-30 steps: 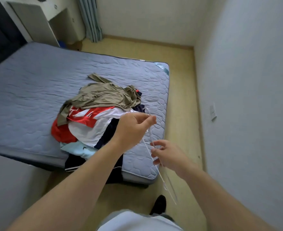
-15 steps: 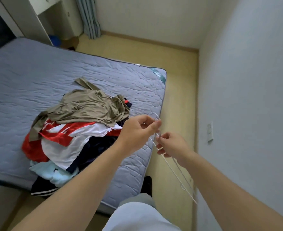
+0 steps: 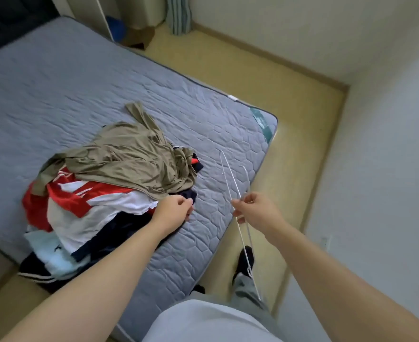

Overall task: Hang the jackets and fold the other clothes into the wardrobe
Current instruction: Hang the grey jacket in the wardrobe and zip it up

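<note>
1. Currently the right hand [image 3: 255, 208] pinches thin white wire hangers [image 3: 231, 178] above the grey mattress [image 3: 80, 82] edge.
2. Left hand [image 3: 176, 208], fingers curled, is at the clothes pile [image 3: 92, 206] beside a navy garment [image 3: 188, 193]; whether it grips cloth, I cannot tell.
3. A khaki garment [image 3: 129, 156] tops the pile.

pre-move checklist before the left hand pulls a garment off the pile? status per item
1. Right hand grips the wire hangers: ok.
2. Left hand at the pile edge, by the navy garment: ok.
3. Left hand has cloth pinched: cannot tell.
4. Khaki garment on top, uncovered: ok.
5. Bare mattress beside the pile for folding: ok.
6. Wardrobe in view: not ok.
</note>
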A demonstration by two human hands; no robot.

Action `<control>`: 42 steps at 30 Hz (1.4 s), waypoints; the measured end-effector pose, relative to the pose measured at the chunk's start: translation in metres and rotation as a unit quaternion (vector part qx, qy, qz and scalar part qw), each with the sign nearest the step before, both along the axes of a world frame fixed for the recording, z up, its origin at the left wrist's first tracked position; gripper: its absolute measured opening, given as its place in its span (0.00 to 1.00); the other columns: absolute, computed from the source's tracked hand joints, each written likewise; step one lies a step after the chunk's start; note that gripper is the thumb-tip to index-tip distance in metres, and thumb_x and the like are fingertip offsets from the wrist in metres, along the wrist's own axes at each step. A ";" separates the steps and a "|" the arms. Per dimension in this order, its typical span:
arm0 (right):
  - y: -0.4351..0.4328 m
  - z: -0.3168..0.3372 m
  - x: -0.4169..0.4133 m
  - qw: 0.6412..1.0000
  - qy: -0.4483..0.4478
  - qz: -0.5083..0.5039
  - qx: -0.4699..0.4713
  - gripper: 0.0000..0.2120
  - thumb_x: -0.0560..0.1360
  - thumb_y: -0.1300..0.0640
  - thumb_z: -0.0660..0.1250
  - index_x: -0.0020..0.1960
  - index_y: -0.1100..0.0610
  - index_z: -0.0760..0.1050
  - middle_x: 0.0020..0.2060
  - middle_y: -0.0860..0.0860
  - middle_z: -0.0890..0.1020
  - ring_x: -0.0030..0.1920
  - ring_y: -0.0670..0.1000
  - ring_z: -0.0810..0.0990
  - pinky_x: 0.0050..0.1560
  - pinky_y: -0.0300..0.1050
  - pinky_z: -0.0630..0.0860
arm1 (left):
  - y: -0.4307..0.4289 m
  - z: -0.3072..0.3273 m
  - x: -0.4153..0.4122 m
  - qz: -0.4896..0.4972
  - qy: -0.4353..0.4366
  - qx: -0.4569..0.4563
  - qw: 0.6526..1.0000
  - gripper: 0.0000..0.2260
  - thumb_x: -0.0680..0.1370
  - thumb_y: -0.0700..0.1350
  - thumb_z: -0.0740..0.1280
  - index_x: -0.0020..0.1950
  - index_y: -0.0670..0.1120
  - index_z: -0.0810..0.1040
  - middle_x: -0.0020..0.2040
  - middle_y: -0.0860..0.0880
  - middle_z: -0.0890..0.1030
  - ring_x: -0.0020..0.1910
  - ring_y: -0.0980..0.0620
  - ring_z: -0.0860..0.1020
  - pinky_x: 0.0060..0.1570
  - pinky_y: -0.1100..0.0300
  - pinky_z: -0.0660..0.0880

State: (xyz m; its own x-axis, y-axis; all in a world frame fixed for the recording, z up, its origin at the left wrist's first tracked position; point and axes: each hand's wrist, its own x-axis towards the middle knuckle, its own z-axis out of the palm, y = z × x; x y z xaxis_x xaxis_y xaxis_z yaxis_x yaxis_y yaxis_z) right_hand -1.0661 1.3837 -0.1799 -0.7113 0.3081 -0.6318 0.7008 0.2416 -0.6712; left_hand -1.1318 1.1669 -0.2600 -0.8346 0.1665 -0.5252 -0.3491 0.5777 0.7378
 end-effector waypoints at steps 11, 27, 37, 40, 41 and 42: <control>0.053 -0.068 -0.112 0.977 -0.041 0.205 0.036 0.28 0.83 0.41 0.54 0.53 0.66 0.77 0.49 0.62 0.83 0.50 0.61 0.81 0.48 0.50 0.76 | 0.018 -0.057 -0.024 0.165 -0.138 -0.147 0.966 0.07 0.78 0.44 0.65 0.40 0.47 0.78 0.37 0.50 0.82 0.31 0.53 0.83 0.32 0.63 0.74; -0.011 -0.226 -0.191 0.935 -0.108 0.331 0.068 0.24 0.84 0.42 0.52 0.49 0.62 0.74 0.44 0.56 0.83 0.46 0.57 0.80 0.51 0.52 0.77 | -0.041 -0.245 -0.162 -0.192 -0.109 -0.461 0.860 0.18 0.78 0.42 0.59 0.68 0.47 0.74 0.68 0.47 0.69 0.68 0.45 0.66 0.63 0.50 0.68; -0.024 -0.304 -0.212 0.931 -0.111 0.341 0.067 0.21 0.83 0.41 0.53 0.42 0.55 0.70 0.43 0.55 0.83 0.47 0.58 0.80 0.52 0.54 0.76 | -0.075 -0.350 -0.199 -0.509 -0.124 -0.591 0.613 0.25 0.83 0.51 0.53 0.80 0.58 0.56 0.81 0.46 0.37 0.79 0.36 0.38 0.74 0.35 0.41; -0.022 -0.300 -0.219 0.925 -0.128 0.348 0.079 0.22 0.83 0.40 0.52 0.42 0.56 0.69 0.43 0.55 0.84 0.48 0.58 0.80 0.53 0.55 0.76 | -0.082 -0.345 -0.201 -0.502 -0.108 -0.600 0.613 0.25 0.82 0.53 0.53 0.81 0.56 0.56 0.82 0.46 0.40 0.79 0.37 0.41 0.73 0.33 0.41; -0.022 -0.296 -0.220 0.925 -0.132 0.348 0.079 0.22 0.83 0.40 0.52 0.42 0.56 0.69 0.44 0.55 0.83 0.48 0.58 0.80 0.53 0.55 0.76 | -0.083 -0.341 -0.201 -0.484 -0.091 -0.600 0.631 0.25 0.82 0.53 0.53 0.80 0.52 0.58 0.82 0.45 0.44 0.79 0.38 0.45 0.74 0.34 0.42; -0.023 -0.291 -0.222 0.924 -0.133 0.350 0.078 0.22 0.83 0.40 0.52 0.41 0.56 0.68 0.44 0.55 0.83 0.48 0.57 0.80 0.52 0.54 0.76 | -0.082 -0.334 -0.201 -0.464 -0.075 -0.593 0.654 0.25 0.82 0.52 0.54 0.79 0.49 0.61 0.82 0.45 0.51 0.79 0.39 0.49 0.75 0.36 0.43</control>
